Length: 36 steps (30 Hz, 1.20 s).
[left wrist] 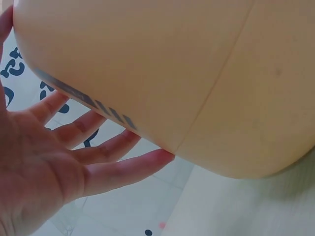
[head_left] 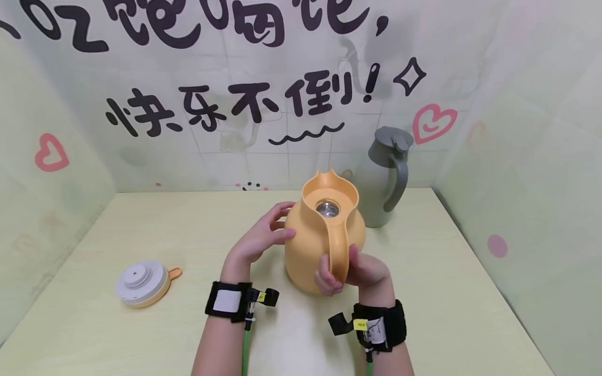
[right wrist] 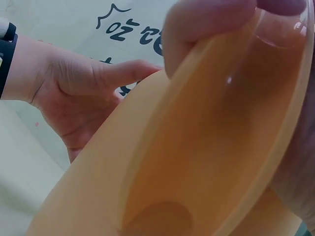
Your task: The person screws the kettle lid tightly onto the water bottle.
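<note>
A yellow-orange thermos jug (head_left: 303,256) is in the middle of the head view, its top uncovered and a shiny round mouth showing inside the rim. My right hand (head_left: 371,271) grips the lower part of its handle (head_left: 337,245), fingers wrapped round from the right. On the jug's left side rests my left hand (head_left: 258,237), its fingers spread and extended. The left wrist view shows those fingertips touching the curved wall (left wrist: 147,64) beside a dark printed strip. In the right wrist view the handle's hollow inner face (right wrist: 211,132) fills much of the picture.
A round white and yellow lid (head_left: 143,284) with an orange loop lies on the left of the pale table (head_left: 188,224). Close behind the jug, to the right, stands a grey-green pitcher (head_left: 376,193). Printed walls border the table on the back and both sides.
</note>
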### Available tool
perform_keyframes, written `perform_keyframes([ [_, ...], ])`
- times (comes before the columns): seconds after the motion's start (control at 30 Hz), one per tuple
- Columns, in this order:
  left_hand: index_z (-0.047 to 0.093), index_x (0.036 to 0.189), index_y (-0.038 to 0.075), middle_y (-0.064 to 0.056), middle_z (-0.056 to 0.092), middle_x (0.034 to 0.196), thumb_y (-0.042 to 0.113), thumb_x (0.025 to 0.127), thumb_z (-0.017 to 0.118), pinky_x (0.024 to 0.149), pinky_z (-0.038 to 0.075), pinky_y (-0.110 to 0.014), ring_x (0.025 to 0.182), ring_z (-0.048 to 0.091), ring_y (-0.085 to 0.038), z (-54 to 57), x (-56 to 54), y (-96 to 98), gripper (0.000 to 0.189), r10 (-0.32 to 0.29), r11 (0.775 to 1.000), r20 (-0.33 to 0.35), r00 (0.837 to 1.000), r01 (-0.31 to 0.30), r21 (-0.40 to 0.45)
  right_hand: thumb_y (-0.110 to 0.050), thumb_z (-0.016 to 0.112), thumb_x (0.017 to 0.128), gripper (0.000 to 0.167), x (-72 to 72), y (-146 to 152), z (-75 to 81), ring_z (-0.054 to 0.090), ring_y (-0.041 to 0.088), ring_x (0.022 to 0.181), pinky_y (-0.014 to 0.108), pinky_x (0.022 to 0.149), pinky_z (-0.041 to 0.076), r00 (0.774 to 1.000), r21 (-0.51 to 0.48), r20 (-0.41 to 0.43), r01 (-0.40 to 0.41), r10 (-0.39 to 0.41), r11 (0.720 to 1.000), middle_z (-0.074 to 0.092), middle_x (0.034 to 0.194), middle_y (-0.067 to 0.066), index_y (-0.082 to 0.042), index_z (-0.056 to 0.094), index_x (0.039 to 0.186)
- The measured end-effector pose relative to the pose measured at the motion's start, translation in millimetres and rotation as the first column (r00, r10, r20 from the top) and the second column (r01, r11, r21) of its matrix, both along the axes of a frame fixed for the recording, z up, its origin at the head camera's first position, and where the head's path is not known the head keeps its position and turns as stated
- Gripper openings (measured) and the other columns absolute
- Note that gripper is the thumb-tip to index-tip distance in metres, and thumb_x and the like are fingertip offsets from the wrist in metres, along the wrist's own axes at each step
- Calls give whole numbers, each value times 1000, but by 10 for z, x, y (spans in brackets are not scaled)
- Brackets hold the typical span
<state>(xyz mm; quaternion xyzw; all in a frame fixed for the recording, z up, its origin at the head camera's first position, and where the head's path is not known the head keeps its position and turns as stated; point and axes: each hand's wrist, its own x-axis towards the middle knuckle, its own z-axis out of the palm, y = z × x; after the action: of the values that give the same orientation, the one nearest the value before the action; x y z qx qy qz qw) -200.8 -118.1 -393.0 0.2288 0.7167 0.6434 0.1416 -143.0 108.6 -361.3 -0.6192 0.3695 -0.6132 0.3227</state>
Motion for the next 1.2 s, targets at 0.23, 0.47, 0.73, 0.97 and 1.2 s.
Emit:
perform_keyframes([
  [0.23,41,139,15,-17,42,133,12,85,69,80,52,-46,114,52,-35,17,61,-73,60,-25,1000,-5,1000,25,15,-63,15,96,68,66,-63,17,33,29,54,38,52,33,999,16,-22,-34,35,999,33,64,14,1,36,84],
  [0.47,42,136,12,-18,43,129,9,84,68,77,52,-46,110,53,-35,-21,117,-181,58,-12,1000,-6,1000,12,5,-65,16,94,69,110,-159,-15,33,29,55,38,54,34,998,35,-22,-55,56,998,34,64,15,0,37,85],
  [0.73,39,136,11,-18,40,131,11,84,68,81,50,-46,116,48,-37,-62,96,-170,60,-55,998,-13,998,55,40,-64,18,95,70,100,-133,-32,35,29,55,39,54,35,997,27,-56,-53,55,998,36,63,15,2,40,85],
  [0.97,38,138,13,-18,39,132,16,86,69,84,48,-47,119,46,-37,-45,58,-174,61,-86,996,11,996,86,28,-65,19,95,70,80,-113,-44,38,28,57,38,55,37,998,28,-40,-41,42,999,37,65,15,1,40,84],
  [1.2,32,145,17,-15,38,142,20,89,69,93,43,-50,126,42,-36,25,77,-242,67,-60,996,6,998,60,-67,-65,19,95,72,62,-92,15,37,30,57,39,54,37,998,35,-47,-39,41,999,37,65,16,3,39,85],
])
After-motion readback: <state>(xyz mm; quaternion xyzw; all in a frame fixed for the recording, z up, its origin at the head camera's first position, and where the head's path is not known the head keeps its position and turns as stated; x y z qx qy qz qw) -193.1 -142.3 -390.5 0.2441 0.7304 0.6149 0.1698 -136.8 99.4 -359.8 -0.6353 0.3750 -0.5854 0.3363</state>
